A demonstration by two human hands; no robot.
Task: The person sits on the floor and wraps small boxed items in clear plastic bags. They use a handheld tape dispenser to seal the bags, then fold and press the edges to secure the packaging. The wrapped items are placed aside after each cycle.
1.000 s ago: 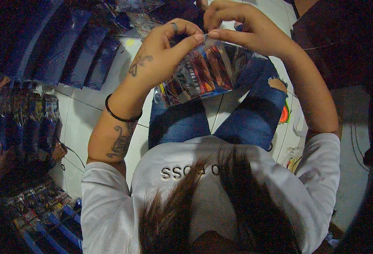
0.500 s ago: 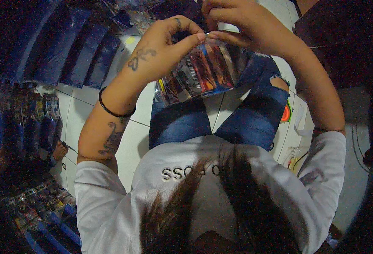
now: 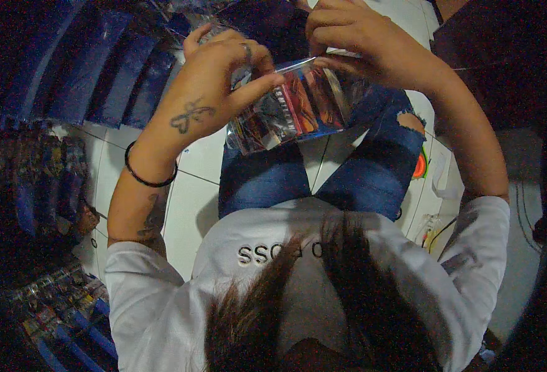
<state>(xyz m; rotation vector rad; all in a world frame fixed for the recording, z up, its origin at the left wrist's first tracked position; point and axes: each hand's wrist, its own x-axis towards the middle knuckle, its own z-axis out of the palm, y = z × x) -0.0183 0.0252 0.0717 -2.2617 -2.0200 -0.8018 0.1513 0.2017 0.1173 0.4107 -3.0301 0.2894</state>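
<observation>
A clear plastic bag point(image 3: 299, 111) with colourful printed packs in it lies slanted above my thighs. My left hand point(image 3: 214, 84) is at the bag's upper left side, its thumb pressed on the plastic and the fingers curled around the far side, partly hidden. At the upper edge, to the right, my right hand point(image 3: 369, 43) pinches the plastic between thumb and fingers. The stretch of top edge between the two hands shows as a bright straight line.
Rows of blue plastic-wrapped packs point(image 3: 109, 68) lie at the upper left, with more filled bags point(image 3: 62, 304) at the lower left. Another person's hand point(image 3: 88, 220) shows at the left. A red and green round item point(image 3: 420, 166) sits on the white tiled floor point(image 3: 189, 189), right of my leg.
My left hand has slid left and down along the bag's edge, away from my right hand. The right hand has shifted slightly, still pinching the edge.
</observation>
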